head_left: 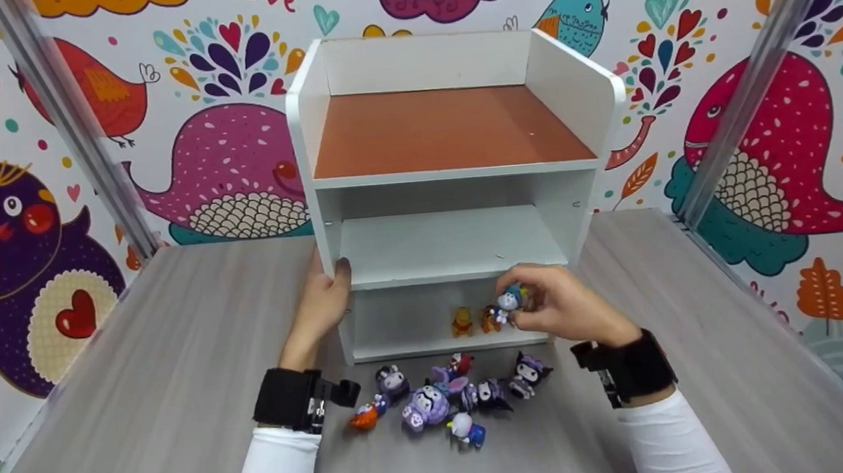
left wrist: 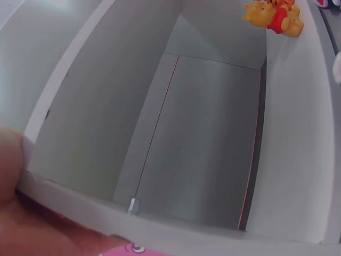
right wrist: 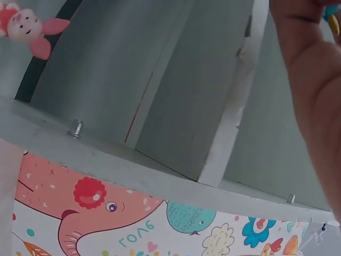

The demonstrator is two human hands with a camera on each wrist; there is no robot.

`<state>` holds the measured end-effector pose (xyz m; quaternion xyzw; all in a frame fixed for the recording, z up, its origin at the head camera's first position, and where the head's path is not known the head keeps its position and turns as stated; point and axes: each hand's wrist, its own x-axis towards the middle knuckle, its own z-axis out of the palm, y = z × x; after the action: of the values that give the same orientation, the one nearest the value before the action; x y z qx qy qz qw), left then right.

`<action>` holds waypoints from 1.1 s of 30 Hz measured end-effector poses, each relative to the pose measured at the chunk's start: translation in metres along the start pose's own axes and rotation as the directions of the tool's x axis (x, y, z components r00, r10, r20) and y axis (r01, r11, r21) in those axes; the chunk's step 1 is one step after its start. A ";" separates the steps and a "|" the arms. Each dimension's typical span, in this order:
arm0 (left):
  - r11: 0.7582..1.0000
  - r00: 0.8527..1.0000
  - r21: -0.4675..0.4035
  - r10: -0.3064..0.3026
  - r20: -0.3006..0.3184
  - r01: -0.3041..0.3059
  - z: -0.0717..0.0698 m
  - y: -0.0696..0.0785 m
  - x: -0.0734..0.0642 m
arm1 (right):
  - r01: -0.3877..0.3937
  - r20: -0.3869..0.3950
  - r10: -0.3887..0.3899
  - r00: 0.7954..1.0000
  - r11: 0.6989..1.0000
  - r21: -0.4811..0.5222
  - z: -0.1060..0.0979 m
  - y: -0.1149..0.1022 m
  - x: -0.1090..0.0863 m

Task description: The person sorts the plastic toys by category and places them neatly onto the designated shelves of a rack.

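Observation:
My left hand (head_left: pixel 319 305) grips the left side panel of a small white shelf unit (head_left: pixel 454 174), thumb on the front edge. In front of the lower compartment, my right hand (head_left: pixel 568 302) pinches a small figurine with a blue top and white face (head_left: pixel 508 302) between thumb and fingers. On the bottom board (head_left: pixel 399 337) stand a yellow bear figurine in a red shirt (left wrist: pixel 278 20) and an orange figurine (head_left: pixel 489 320), partly behind the held one. A pink piglet figurine (right wrist: pixel 27 25) with large ears appears in the right wrist view; my hand likely hides it in the head view.
Several figurines lie on the grey table before the unit, among them a lilac long-eared one (head_left: pixel 427 407), a black-and-purple one (head_left: pixel 528 373), a white-headed one in blue (head_left: pixel 467 430) and an orange-and-blue one (head_left: pixel 366 415). A brown top board (head_left: pixel 443 129) has raised white walls.

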<state>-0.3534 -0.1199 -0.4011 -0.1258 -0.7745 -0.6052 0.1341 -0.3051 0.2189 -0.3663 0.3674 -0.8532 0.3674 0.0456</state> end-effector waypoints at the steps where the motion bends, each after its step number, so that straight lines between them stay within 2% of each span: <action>1: 1.000 1.000 -0.002 0.002 0.002 -0.002 0.000 0.000 0.000 | 0.000 -0.039 0.000 0.999 1.000 -0.001 0.000 0.000 0.000; 4: 1.000 1.000 -0.005 0.008 -0.001 -0.008 0.000 -0.001 0.000 | -0.002 -0.184 -0.004 0.983 0.999 -0.035 0.000 0.001 0.002; 7: 1.000 1.000 -0.008 0.008 -0.006 -0.008 0.000 -0.002 0.001 | -0.015 -0.336 -0.017 0.942 0.996 -0.090 -0.001 0.002 0.006; 11: 1.000 1.000 -0.002 0.005 -0.006 -0.005 0.000 -0.001 0.001 | -0.061 -0.456 -0.008 0.890 0.989 -0.137 -0.003 0.000 0.007; 16: 1.000 1.000 0.005 0.002 0.004 -0.002 -0.001 0.001 0.000 | -0.140 -0.539 0.031 0.842 0.977 -0.163 -0.005 -0.002 0.009; 19: 1.000 1.000 0.001 0.005 0.008 -0.005 -0.001 0.001 -0.001 | -0.164 -0.583 0.028 0.812 0.970 -0.181 -0.005 -0.003 0.010; 23: 1.000 1.000 0.003 0.000 0.004 0.000 0.000 0.001 -0.001 | -0.186 -0.623 -0.011 0.782 0.950 -0.251 -0.002 -0.003 0.010; 27: 1.000 1.000 0.000 -0.013 0.005 0.013 0.000 0.001 -0.002 | -0.204 -0.650 -0.075 0.756 0.917 -0.344 0.003 -0.002 0.012; 33: 1.000 1.000 -0.005 -0.001 0.001 0.001 0.001 0.000 -0.002 | -0.253 -0.700 -0.116 0.705 0.881 -0.400 0.010 0.003 0.015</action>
<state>-0.3516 -0.1192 -0.4016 -0.1261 -0.7731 -0.6071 0.1333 -0.3158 0.2047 -0.3695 0.1431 -0.8457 0.2639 0.4413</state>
